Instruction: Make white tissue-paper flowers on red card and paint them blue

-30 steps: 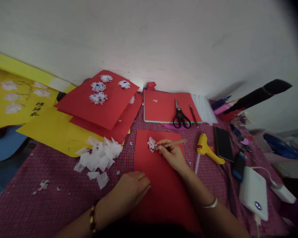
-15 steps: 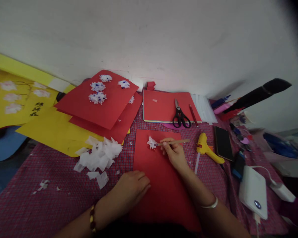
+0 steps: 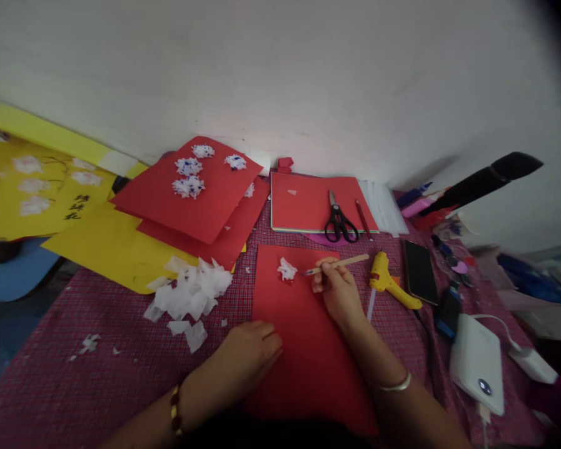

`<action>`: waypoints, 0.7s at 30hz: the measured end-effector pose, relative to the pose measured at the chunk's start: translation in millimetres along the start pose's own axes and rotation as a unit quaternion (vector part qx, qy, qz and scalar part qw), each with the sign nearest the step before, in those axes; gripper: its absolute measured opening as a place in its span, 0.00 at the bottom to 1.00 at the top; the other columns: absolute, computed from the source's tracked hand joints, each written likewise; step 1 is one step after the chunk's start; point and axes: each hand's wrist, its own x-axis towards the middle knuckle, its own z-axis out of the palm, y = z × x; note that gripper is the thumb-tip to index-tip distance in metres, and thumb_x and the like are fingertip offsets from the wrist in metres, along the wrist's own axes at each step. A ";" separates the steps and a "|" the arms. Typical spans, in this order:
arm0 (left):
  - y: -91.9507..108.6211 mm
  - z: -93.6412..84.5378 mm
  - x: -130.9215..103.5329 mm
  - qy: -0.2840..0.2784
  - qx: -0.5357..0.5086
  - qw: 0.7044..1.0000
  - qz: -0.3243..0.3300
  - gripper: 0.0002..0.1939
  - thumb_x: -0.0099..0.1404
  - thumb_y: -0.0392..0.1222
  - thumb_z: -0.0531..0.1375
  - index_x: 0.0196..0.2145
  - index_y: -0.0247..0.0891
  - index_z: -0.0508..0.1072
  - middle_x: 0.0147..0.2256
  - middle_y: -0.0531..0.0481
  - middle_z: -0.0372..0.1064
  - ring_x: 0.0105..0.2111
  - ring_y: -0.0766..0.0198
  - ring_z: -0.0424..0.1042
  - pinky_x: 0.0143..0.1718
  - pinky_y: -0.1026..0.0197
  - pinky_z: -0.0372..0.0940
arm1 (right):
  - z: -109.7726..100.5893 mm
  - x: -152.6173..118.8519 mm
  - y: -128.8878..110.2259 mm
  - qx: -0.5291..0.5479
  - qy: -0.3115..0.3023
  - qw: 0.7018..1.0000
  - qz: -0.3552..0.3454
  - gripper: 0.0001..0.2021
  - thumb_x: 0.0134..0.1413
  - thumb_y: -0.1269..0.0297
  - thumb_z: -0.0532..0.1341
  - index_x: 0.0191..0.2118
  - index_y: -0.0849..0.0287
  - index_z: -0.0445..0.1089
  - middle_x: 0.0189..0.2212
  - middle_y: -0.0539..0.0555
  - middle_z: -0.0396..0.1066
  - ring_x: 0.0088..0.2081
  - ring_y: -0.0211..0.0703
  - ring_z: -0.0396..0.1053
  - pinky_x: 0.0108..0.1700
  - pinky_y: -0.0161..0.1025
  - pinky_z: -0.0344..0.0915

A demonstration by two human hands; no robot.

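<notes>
My right hand [image 3: 340, 290] pinches a thin wooden stick [image 3: 350, 260] with a dark tip. That tip points left, just short of a small white tissue-paper flower [image 3: 287, 269] on a sheet of red paper [image 3: 303, 349]. My left hand [image 3: 250, 349] rests on the left edge of this sheet, fingers stretched out close together and holding nothing visible. To its left lies a pile of white tissue-paper pieces [image 3: 194, 290], with a few loose ones nearby.
Behind are red sheets with white-and-blue paper flowers [image 3: 188, 186] and yellow paper [image 3: 107, 249]. Black-handled scissors [image 3: 338, 224] and a dark red pencil [image 3: 363, 216] lie on a red paper stack [image 3: 299, 206]. Rightward are a yellow glue gun [image 3: 388, 280], phone [image 3: 421, 271] and white power bank [image 3: 475, 362].
My right hand has drawn back to the right with the stick, so its tip has come off the tissue flower. My left hand has stayed on the sheet.
</notes>
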 end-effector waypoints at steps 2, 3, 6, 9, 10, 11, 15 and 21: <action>6.5 -6.8 -12.6 -0.013 -0.005 1.000 0.002 0.07 0.70 0.35 0.52 0.33 0.38 0.67 0.33 0.52 0.68 0.32 0.63 0.66 0.33 0.60 0.59 | 4.3 -6.5 3.1 0.014 -0.041 0.999 0.029 0.08 0.53 0.59 0.62 0.31 0.58 0.68 0.16 0.45 0.64 0.16 0.33 0.59 0.19 0.31 0.55; 9.1 -9.8 -22.2 -0.014 -0.016 1.000 -0.003 0.07 0.70 0.34 0.52 0.33 0.39 0.67 0.33 0.52 0.68 0.32 0.63 0.66 0.33 0.60 0.60 | 7.0 -10.8 5.2 0.015 -0.066 0.997 0.040 0.08 0.54 0.59 0.62 0.32 0.59 0.68 0.16 0.45 0.64 0.16 0.32 0.59 0.19 0.31 0.55; 10.3 -13.7 -59.5 0.064 -0.045 0.995 -0.054 0.07 0.70 0.33 0.51 0.40 0.39 0.69 0.37 0.51 0.69 0.36 0.64 0.67 0.38 0.62 0.62 | 15.0 -24.4 11.3 -0.008 -0.146 0.987 0.063 0.09 0.55 0.58 0.62 0.33 0.59 0.69 0.18 0.46 0.65 0.17 0.32 0.59 0.20 0.30 0.55; 0.7 -8.9 -94.8 0.208 0.010 0.968 -0.143 0.09 0.68 0.33 0.54 0.45 0.39 0.68 0.42 0.47 0.69 0.42 0.61 0.67 0.45 0.59 0.63 | 20.4 -32.7 14.2 -0.054 -0.206 0.974 0.076 0.11 0.56 0.56 0.62 0.33 0.59 0.69 0.18 0.46 0.65 0.18 0.32 0.60 0.20 0.31 0.57; -3.9 -6.1 -102.7 0.235 0.037 0.956 -0.173 0.10 0.67 0.33 0.55 0.46 0.38 0.68 0.43 0.46 0.69 0.44 0.60 0.67 0.47 0.57 0.63 | 21.6 -33.9 14.4 -0.070 -0.218 0.970 0.077 0.11 0.56 0.55 0.61 0.33 0.59 0.69 0.18 0.46 0.65 0.18 0.33 0.60 0.20 0.32 0.57; -8.6 -3.1 -108.0 0.249 0.057 0.946 -0.201 0.12 0.66 0.34 0.57 0.47 0.38 0.68 0.44 0.45 0.69 0.45 0.58 0.67 0.48 0.54 0.63 | 22.6 -34.6 14.2 -0.083 -0.226 0.968 0.076 0.12 0.56 0.55 0.61 0.33 0.60 0.69 0.18 0.46 0.65 0.18 0.33 0.60 0.21 0.32 0.58; -22.8 4.6 -107.5 0.268 0.030 0.914 -0.303 0.11 0.65 0.38 0.57 0.45 0.39 0.72 0.44 0.43 0.70 0.45 0.53 0.66 0.50 0.47 0.60 | 24.9 -34.6 12.2 -0.104 -0.224 0.967 0.061 0.13 0.55 0.53 0.61 0.33 0.60 0.69 0.18 0.47 0.65 0.18 0.33 0.61 0.21 0.33 0.58; -27.5 -15.5 -91.5 0.293 -0.079 0.898 -0.318 0.09 0.66 0.40 0.54 0.31 0.38 0.72 0.32 0.48 0.70 0.36 0.59 0.68 0.42 0.56 0.63 | 26.6 -35.4 10.6 -0.087 -0.220 0.970 0.050 0.13 0.55 0.53 0.62 0.32 0.59 0.70 0.19 0.47 0.66 0.18 0.33 0.62 0.21 0.32 0.60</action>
